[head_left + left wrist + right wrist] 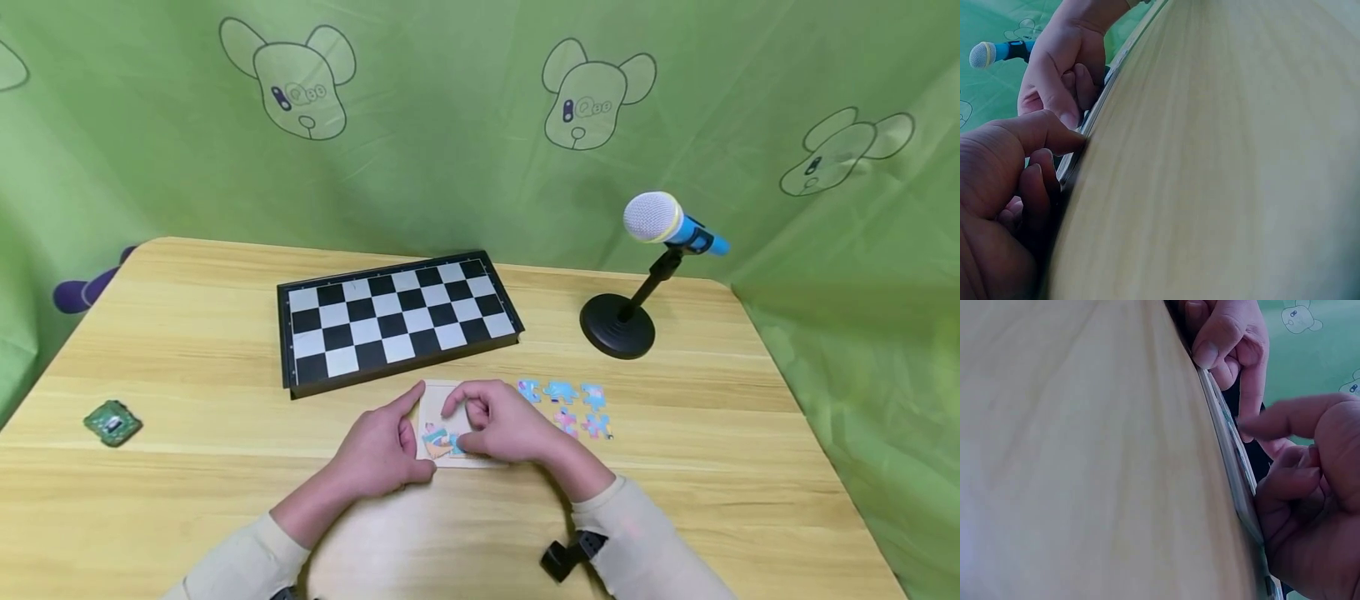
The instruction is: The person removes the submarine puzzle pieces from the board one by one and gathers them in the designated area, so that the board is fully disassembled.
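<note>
A small pale puzzle board (435, 402) lies on the table in front of me, with a few joined puzzle pieces (436, 444) in its lower left corner. My left hand (378, 454) grips the board's left side, index finger at the upper corner and thumb at the lower one. Over the board is my right hand (512, 423), its thumb pressing on a blue puzzle piece (454, 443) beside the joined ones. The right index finger is bent above the bare part. Both wrist views look low along the table edge; there the left thumb (1054, 132) meets the board's rim.
Several loose puzzle pieces (560, 392) lie right of the board. Behind stands a black-and-white chessboard (390, 321). A blue toy microphone (652, 218) on a round black stand (617, 327) is at the back right. A green circuit-board-like piece (112, 422) lies far left.
</note>
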Available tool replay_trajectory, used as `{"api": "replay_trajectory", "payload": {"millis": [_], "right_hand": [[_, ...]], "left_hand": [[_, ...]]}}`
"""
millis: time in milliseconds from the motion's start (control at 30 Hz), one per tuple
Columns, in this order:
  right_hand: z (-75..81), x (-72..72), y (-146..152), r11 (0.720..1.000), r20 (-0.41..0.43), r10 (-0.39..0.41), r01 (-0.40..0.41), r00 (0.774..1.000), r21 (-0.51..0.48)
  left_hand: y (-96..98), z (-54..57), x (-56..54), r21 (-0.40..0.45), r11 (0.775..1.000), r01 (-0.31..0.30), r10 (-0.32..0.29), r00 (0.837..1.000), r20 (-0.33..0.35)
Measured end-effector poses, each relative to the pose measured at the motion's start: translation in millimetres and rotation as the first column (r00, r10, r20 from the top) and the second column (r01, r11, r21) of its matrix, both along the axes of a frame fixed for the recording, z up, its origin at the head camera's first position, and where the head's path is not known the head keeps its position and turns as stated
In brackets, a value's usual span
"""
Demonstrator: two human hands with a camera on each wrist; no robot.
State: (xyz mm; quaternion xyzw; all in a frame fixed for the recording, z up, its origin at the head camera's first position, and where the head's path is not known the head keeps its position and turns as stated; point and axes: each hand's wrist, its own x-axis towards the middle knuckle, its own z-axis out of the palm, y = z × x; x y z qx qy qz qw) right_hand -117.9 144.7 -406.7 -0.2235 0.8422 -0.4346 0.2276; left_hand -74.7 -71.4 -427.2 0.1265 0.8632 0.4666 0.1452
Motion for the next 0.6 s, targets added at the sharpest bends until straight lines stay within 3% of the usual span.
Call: {"api": "replay_trajectory", "payload": {"millis": [333, 600], "right_hand": [[-5.6, -2.0, -4.2, 0.99, -0.076, 0.109, -0.102, 0.991, 0.092], [3.8, 0.6, -3.1, 0.993, -0.087, 0.083, -0.074, 0.993, 0.095]], "left_hand": [[-0.2, 0.3, 0.4, -0.002, 1.0, -0.006, 0.006, 1.0, -0.01], [-0.2, 0.0, 0.3, -0.009, 1.0, -0.006, 0.006, 1.0, -0.012]]}}
